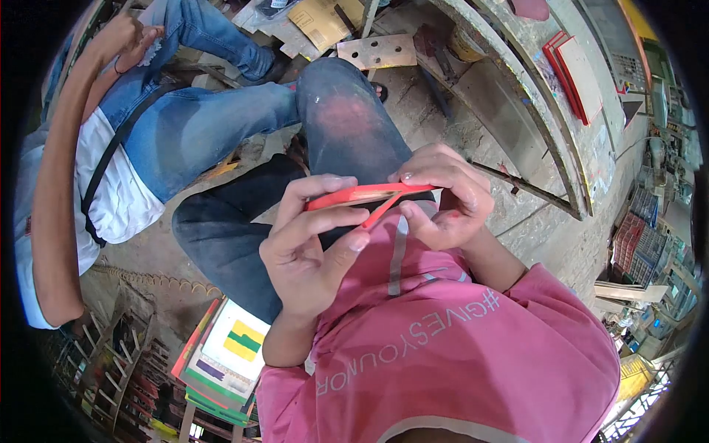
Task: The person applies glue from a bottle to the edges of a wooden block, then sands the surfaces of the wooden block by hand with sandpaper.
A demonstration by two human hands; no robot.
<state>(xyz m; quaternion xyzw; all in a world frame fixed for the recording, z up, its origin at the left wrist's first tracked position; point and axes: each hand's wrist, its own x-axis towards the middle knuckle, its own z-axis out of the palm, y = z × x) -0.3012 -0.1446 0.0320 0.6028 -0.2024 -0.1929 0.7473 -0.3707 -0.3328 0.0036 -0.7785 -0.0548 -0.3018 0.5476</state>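
Note:
A thin red-edged piece (347,198) is held up between my two hands, above my lap. A narrow red strip (382,210) slants down from it towards my left-hand side. My left hand (310,247) grips the piece's left end, with the thumb near the lower tip of the strip. At the other end, the fingers of my right hand (450,196) pinch the piece where the strip meets it. Red marks show on my right palm.
Another person (170,133) in jeans sits at the left. Stacked coloured boards (221,354) stand at the lower left. A bench (546,96) at the upper right bears red-edged panels (576,77). A holed board (377,52) lies ahead.

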